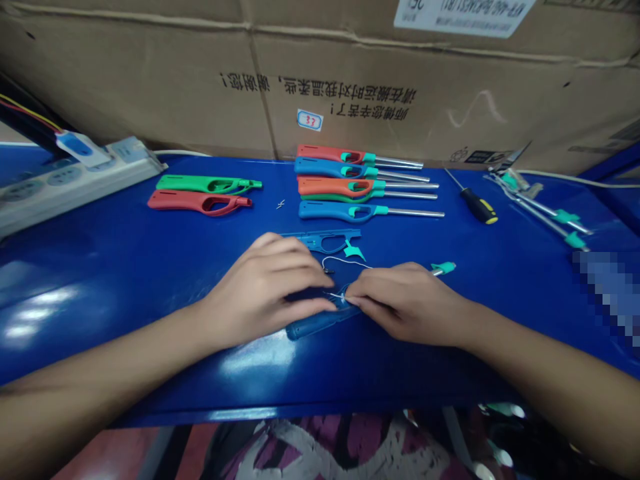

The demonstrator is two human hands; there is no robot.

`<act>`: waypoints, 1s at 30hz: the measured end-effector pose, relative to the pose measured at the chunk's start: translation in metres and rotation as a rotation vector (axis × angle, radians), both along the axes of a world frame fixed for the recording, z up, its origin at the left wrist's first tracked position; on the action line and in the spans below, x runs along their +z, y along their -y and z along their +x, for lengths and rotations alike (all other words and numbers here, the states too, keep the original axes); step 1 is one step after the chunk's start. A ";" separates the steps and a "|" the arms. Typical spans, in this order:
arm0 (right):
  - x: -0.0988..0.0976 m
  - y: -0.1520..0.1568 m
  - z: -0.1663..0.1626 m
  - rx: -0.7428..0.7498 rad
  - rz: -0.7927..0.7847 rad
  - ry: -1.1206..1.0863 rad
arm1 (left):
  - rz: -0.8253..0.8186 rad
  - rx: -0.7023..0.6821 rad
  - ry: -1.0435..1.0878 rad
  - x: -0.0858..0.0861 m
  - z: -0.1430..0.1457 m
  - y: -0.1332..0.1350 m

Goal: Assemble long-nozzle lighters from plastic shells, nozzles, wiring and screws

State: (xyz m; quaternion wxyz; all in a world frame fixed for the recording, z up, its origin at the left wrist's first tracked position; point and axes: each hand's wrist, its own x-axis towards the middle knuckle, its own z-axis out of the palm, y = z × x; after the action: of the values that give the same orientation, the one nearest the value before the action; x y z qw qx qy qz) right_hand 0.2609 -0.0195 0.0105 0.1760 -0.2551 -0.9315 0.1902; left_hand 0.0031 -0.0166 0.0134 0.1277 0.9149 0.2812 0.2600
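Observation:
A blue lighter half-shell lies on the table beneath both hands, with small pale parts in it near its handle opening. Thumb and fingers apart, my left hand hovers at the shell, nothing visible between them. My right hand pinches at the shell's front part; what its fingertips hold is hidden. A white wire curves between the hands. Behind them lie another blue half-shell and a teal trigger. A metal tube with a teal end piece pokes out beyond my right hand.
Several assembled lighters lie in a row at the back. Green and red lighter bodies, small screws and a power strip are leftward. A screwdriver and tube parts lie right, before a cardboard box.

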 end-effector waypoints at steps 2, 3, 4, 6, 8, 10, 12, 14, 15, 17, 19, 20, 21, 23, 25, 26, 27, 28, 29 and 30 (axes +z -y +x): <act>0.000 0.000 0.001 -0.015 0.018 -0.011 | -0.032 0.075 -0.037 0.003 -0.004 -0.005; 0.000 -0.001 0.001 -0.019 0.018 -0.015 | -0.043 0.112 -0.060 0.004 -0.006 -0.007; 0.000 -0.001 0.001 -0.025 0.021 -0.013 | -0.049 0.141 -0.087 0.004 -0.008 -0.009; 0.000 -0.001 0.000 -0.038 0.037 -0.014 | -0.056 0.175 -0.136 0.004 -0.012 -0.011; 0.000 -0.001 0.000 -0.046 0.062 -0.020 | -0.071 0.178 -0.178 0.002 -0.013 -0.013; 0.000 -0.002 0.000 -0.044 0.080 -0.023 | -0.089 0.162 -0.187 -0.002 -0.013 -0.014; 0.000 -0.002 0.000 -0.041 0.083 -0.023 | -0.109 0.146 -0.179 -0.005 -0.011 -0.014; -0.001 -0.002 0.000 -0.045 0.078 -0.025 | -0.124 0.132 -0.161 -0.006 -0.008 -0.012; -0.001 -0.002 -0.001 -0.047 0.074 -0.027 | -0.133 0.127 -0.154 -0.006 -0.007 -0.011; -0.001 -0.002 -0.002 -0.060 0.071 -0.028 | -0.155 0.115 -0.133 -0.005 -0.005 -0.009; -0.002 -0.002 -0.002 -0.077 0.063 -0.016 | -0.176 0.120 -0.109 -0.004 -0.002 -0.006; -0.002 -0.003 -0.002 -0.083 0.058 -0.007 | -0.182 0.129 -0.098 -0.004 -0.001 -0.005; -0.003 -0.003 -0.002 -0.088 0.052 0.001 | -0.186 0.136 -0.091 -0.003 0.000 -0.003; -0.004 -0.004 -0.002 -0.090 0.039 0.011 | -0.203 0.133 -0.098 -0.003 0.002 0.000; -0.004 -0.004 -0.002 -0.098 0.026 0.011 | -0.243 0.103 -0.100 -0.004 0.003 0.001; -0.004 -0.004 -0.003 -0.105 0.018 0.008 | -0.271 0.088 -0.092 -0.005 0.004 0.002; -0.003 -0.004 -0.003 -0.114 0.008 0.002 | -0.297 0.077 -0.075 -0.005 0.004 0.002; -0.003 -0.004 -0.003 -0.130 0.002 -0.009 | -0.320 0.071 -0.055 -0.006 0.004 0.002; -0.002 -0.004 -0.003 -0.150 -0.001 -0.023 | -0.336 0.065 -0.038 -0.007 0.004 0.002; -0.001 -0.004 -0.003 -0.168 -0.001 -0.039 | -0.345 0.061 -0.026 -0.008 0.004 0.001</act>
State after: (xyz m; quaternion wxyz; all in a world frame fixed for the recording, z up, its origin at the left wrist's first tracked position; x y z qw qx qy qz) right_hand 0.2583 -0.0157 0.0096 0.2092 -0.3286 -0.9032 0.1800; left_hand 0.0068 -0.0180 0.0054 0.2709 0.8738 0.3509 0.1997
